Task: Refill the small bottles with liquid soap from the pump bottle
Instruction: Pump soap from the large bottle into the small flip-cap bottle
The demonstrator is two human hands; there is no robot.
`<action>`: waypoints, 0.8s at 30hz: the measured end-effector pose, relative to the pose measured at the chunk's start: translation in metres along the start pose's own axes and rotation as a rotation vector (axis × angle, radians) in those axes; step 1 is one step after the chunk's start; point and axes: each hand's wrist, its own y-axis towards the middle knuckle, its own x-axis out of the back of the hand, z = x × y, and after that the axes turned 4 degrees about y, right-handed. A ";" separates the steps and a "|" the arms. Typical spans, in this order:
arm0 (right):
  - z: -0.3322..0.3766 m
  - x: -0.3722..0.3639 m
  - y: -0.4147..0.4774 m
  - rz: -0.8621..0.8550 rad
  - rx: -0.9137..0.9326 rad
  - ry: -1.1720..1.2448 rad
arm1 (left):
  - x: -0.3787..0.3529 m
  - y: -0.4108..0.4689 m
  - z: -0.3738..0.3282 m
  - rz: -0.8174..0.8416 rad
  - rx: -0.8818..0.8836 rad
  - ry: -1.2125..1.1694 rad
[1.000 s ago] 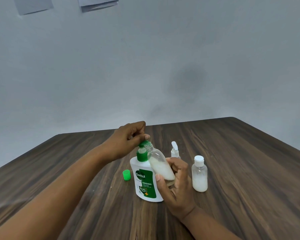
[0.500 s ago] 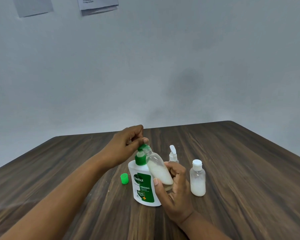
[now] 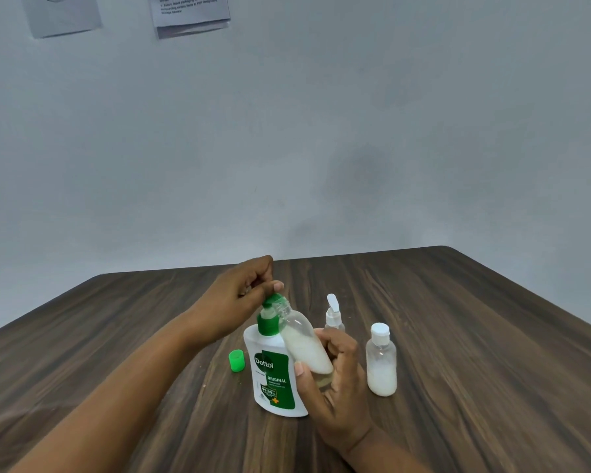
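Observation:
A white pump bottle (image 3: pixel 273 377) with a green label and green pump head stands on the wooden table (image 3: pixel 475 329). My left hand (image 3: pixel 243 291) rests on top of the pump head, fingers curled over it. My right hand (image 3: pixel 331 380) grips a small clear bottle (image 3: pixel 304 343), tilted, its open mouth at the pump nozzle; white soap fills most of it. A second small bottle (image 3: pixel 381 360) with a white cap, about half full, stands to the right. A small spray bottle (image 3: pixel 333 314) stands behind my right hand.
A loose green cap (image 3: pixel 236 360) lies on the table left of the pump bottle. A plain grey wall rises behind the table's far edge, with two papers (image 3: pixel 191 11) pinned high up.
The view has tilted up a little, so everything sits lower in the frame. Both hands keep their hold on the pump head and the small bottle.

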 end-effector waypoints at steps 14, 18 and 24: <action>0.000 0.001 0.000 0.003 0.018 -0.028 | -0.006 -0.002 0.007 -0.040 0.022 0.012; -0.001 0.001 0.000 0.007 0.015 -0.009 | 0.003 0.004 0.002 -0.018 -0.059 0.137; -0.004 0.000 -0.003 0.004 0.003 -0.028 | -0.006 -0.002 0.007 -0.011 0.006 -0.017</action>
